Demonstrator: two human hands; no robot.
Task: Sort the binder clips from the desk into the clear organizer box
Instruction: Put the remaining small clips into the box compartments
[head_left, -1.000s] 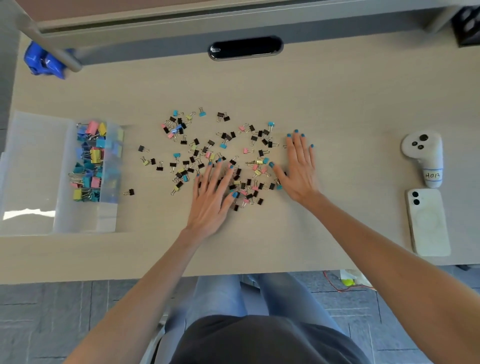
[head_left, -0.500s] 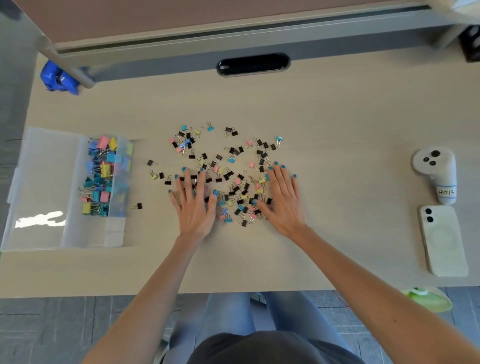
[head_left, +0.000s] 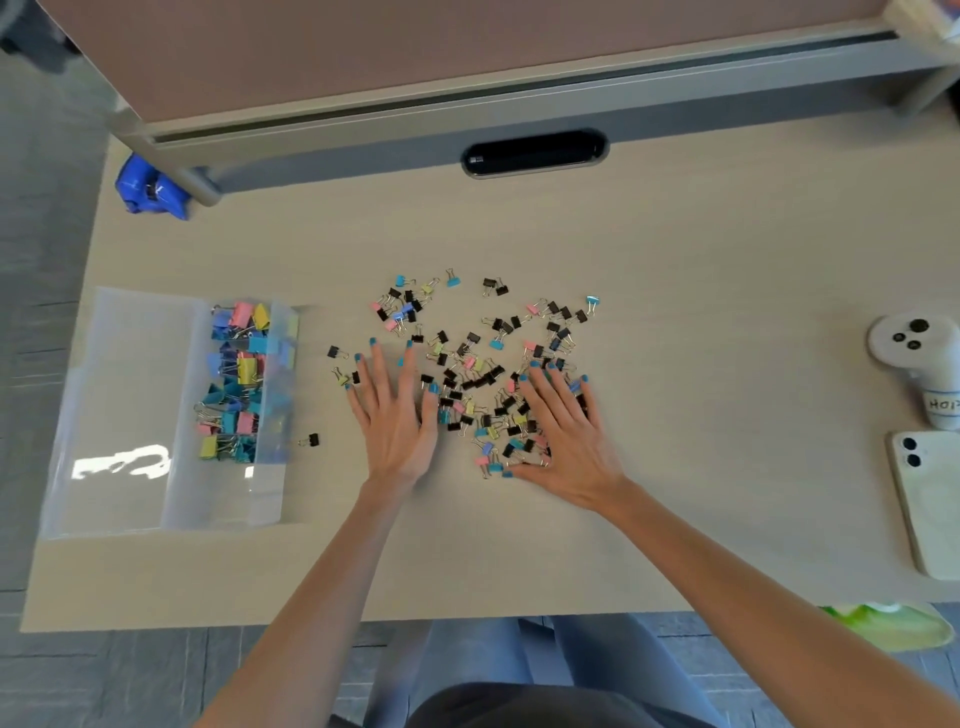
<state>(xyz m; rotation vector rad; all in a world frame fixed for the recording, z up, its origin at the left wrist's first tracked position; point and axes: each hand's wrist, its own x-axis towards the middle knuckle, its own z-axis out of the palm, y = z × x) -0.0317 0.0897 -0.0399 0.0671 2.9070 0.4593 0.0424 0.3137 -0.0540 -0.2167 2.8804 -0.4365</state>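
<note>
Several small binder clips (head_left: 475, 364), black, pink, blue and yellow, lie scattered on the middle of the desk. My left hand (head_left: 395, 415) lies flat with straight, spread fingers at the left edge of the pile. My right hand (head_left: 563, 434) lies flat over the pile's lower right part, fingers straight, with clips under and beside it. The clear organizer box (head_left: 130, 415) stands at the left; its right compartment holds several larger coloured clips (head_left: 239, 379). One black clip (head_left: 311, 440) lies alone just right of the box.
A white controller (head_left: 922, 353) and a white phone (head_left: 930, 499) lie at the right edge. A blue object (head_left: 150, 189) sits at the back left by a shelf leg. A black cable slot (head_left: 535, 153) is at the back. The desk's front edge runs below my wrists.
Both hands have slid flat across the desk, the left one to the left side of the pile and the right one inward over it, bunching the clips closer together.
</note>
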